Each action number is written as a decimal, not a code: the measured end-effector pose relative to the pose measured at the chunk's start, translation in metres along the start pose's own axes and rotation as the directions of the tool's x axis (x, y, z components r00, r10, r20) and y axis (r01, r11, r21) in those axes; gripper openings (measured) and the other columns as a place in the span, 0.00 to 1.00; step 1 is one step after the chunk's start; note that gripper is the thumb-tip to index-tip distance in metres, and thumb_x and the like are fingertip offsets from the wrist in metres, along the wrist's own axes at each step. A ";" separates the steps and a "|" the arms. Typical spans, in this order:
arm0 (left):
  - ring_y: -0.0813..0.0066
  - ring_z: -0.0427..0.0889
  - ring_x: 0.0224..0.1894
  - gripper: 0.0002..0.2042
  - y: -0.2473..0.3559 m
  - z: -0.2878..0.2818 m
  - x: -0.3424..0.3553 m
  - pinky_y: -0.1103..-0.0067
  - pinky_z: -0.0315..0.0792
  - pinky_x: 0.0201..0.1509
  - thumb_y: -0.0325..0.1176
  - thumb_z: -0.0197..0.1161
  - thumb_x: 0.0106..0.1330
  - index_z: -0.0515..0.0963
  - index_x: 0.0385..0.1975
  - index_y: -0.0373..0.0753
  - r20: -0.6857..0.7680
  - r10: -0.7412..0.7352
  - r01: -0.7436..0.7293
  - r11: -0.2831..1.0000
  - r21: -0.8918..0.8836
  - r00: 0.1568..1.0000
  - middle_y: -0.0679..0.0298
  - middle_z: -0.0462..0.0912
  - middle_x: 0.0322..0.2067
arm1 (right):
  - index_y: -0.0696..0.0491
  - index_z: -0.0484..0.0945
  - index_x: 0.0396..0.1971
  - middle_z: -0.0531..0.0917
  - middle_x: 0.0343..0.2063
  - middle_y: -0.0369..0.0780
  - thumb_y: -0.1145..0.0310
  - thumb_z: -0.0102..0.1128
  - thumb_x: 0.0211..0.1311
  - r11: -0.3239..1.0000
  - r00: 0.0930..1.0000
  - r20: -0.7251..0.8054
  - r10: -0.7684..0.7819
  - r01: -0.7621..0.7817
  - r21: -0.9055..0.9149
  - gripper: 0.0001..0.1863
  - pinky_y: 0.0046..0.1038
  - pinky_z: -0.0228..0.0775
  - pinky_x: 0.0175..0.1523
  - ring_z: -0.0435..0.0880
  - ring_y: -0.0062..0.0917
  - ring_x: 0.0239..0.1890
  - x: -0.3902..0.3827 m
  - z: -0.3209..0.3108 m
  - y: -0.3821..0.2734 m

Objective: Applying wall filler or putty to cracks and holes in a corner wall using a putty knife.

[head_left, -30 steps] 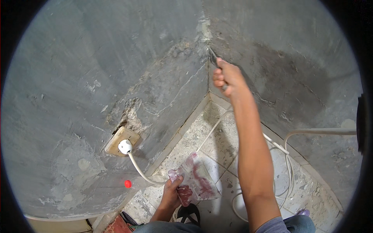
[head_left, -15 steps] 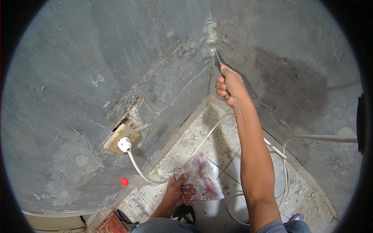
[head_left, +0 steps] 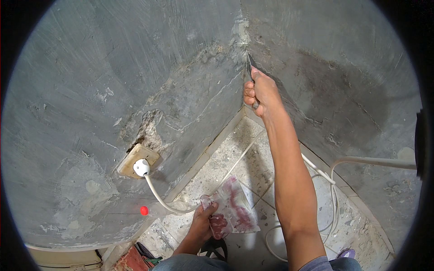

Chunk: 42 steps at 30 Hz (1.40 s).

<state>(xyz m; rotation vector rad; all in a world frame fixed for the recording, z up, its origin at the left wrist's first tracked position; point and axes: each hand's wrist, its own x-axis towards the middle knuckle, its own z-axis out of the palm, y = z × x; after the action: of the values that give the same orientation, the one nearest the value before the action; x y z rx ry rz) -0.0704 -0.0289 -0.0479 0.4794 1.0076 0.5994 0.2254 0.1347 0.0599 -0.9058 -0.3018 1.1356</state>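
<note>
My right hand (head_left: 261,91) is closed on a thin metal scraper (head_left: 250,61), its blade tip against the cracked, flaking seam (head_left: 243,34) where two grey plastered walls meet. Lower down, my left hand (head_left: 201,223) grips a flat, pale piece (head_left: 239,207) smeared with pink and dark red, its thumb over the top, held above the dusty tiled floor. Much of the scraper's handle is hidden inside my right fist.
A beige socket (head_left: 149,156) with a white plug (head_left: 141,167) sits beside broken plaster on the left wall. A white cable (head_left: 334,198) loops over the speckled tiles. A red cap (head_left: 144,210) shows low left; a dark object (head_left: 419,144) at the far right edge.
My right hand and the scraper shifted a little down and right, then back up and left along the corner. The left hand with the stained piece moved slightly rightward over the last second.
</note>
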 end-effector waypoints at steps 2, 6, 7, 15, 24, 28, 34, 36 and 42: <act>0.74 0.79 0.26 0.14 0.000 -0.003 0.000 0.78 0.76 0.29 0.35 0.56 0.67 0.71 0.48 0.35 0.016 -0.003 0.003 1.000 0.004 1.000 0.60 0.80 0.33 | 0.47 0.63 0.61 0.63 0.18 0.30 0.62 0.41 0.74 1.000 1.000 -0.027 -0.015 0.015 -0.006 0.19 0.19 0.51 0.16 0.58 0.13 0.14 0.001 0.010 0.004; 0.75 0.78 0.24 0.14 -0.001 -0.006 0.000 0.78 0.74 0.26 0.36 0.57 0.67 0.71 0.47 0.35 0.032 -0.030 0.029 1.000 0.011 0.999 0.61 0.80 0.32 | 0.46 0.59 0.66 0.63 0.17 0.30 0.62 0.40 0.73 0.996 0.998 -0.031 -0.057 0.054 -0.074 0.23 0.20 0.52 0.17 0.58 0.14 0.14 -0.007 0.024 0.016; 0.76 0.76 0.22 0.14 0.000 -0.005 -0.001 0.78 0.73 0.24 0.37 0.57 0.67 0.71 0.46 0.35 0.006 -0.014 0.014 1.000 0.020 1.000 0.61 0.80 0.30 | 0.46 0.57 0.66 0.63 0.17 0.30 0.62 0.40 0.74 0.993 0.999 0.009 -0.045 0.045 -0.112 0.23 0.21 0.53 0.17 0.58 0.14 0.14 -0.011 0.021 0.016; 0.76 0.74 0.19 0.13 0.004 -0.001 -0.005 0.78 0.72 0.22 0.37 0.58 0.66 0.71 0.44 0.36 -0.039 -0.023 0.024 0.999 0.028 0.999 0.63 0.77 0.25 | 0.46 0.56 0.67 0.63 0.17 0.30 0.61 0.39 0.74 0.993 0.985 -0.123 -0.120 0.121 0.003 0.24 0.21 0.54 0.17 0.58 0.14 0.14 -0.004 0.032 0.023; 0.75 0.76 0.21 0.12 0.007 -0.012 -0.005 0.77 0.75 0.23 0.35 0.58 0.66 0.72 0.44 0.36 -0.008 -0.036 0.036 0.999 0.009 0.999 0.61 0.79 0.28 | 0.46 0.53 0.69 0.63 0.19 0.32 0.62 0.37 0.74 0.990 0.982 -0.141 -0.129 0.136 0.046 0.26 0.23 0.55 0.16 0.59 0.16 0.14 -0.004 0.037 0.033; 0.74 0.79 0.25 0.11 0.007 -0.012 -0.006 0.76 0.78 0.26 0.33 0.57 0.67 0.72 0.46 0.37 0.016 -0.045 0.045 0.999 -0.028 0.999 0.61 0.80 0.32 | 0.46 0.52 0.70 0.64 0.21 0.34 0.63 0.37 0.74 0.991 0.977 -0.177 -0.119 0.128 0.038 0.26 0.25 0.56 0.17 0.59 0.17 0.14 0.000 0.045 0.028; 0.76 0.72 0.16 0.12 0.007 -0.010 -0.006 0.79 0.69 0.19 0.37 0.58 0.66 0.72 0.42 0.36 -0.047 -0.028 0.029 0.999 0.022 0.998 0.63 0.76 0.22 | 0.46 0.59 0.63 0.64 0.18 0.31 0.61 0.39 0.74 0.993 0.993 -0.104 -0.049 0.059 0.101 0.20 0.22 0.55 0.19 0.59 0.15 0.15 -0.007 0.030 0.017; 0.74 0.75 0.19 0.12 0.007 -0.014 -0.006 0.77 0.73 0.21 0.35 0.57 0.66 0.71 0.44 0.37 -0.007 -0.045 0.045 0.999 0.011 0.999 0.62 0.77 0.25 | 0.46 0.60 0.62 0.64 0.18 0.31 0.61 0.38 0.75 0.994 0.990 -0.128 -0.051 0.062 0.085 0.19 0.22 0.55 0.19 0.59 0.15 0.15 -0.005 0.036 0.017; 0.74 0.77 0.22 0.11 0.006 -0.017 -0.006 0.75 0.77 0.24 0.34 0.57 0.67 0.71 0.46 0.37 0.035 -0.067 0.067 0.998 0.006 0.997 0.61 0.78 0.28 | 0.45 0.59 0.65 0.63 0.18 0.31 0.60 0.39 0.75 0.998 0.997 -0.048 -0.062 0.062 -0.002 0.22 0.21 0.54 0.18 0.59 0.15 0.15 -0.002 0.013 0.016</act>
<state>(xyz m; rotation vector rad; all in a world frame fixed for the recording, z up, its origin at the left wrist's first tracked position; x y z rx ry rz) -0.0889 -0.0263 -0.0480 0.4570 0.9882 0.5277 0.2054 0.1411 0.0566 -0.9171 -0.2893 1.0557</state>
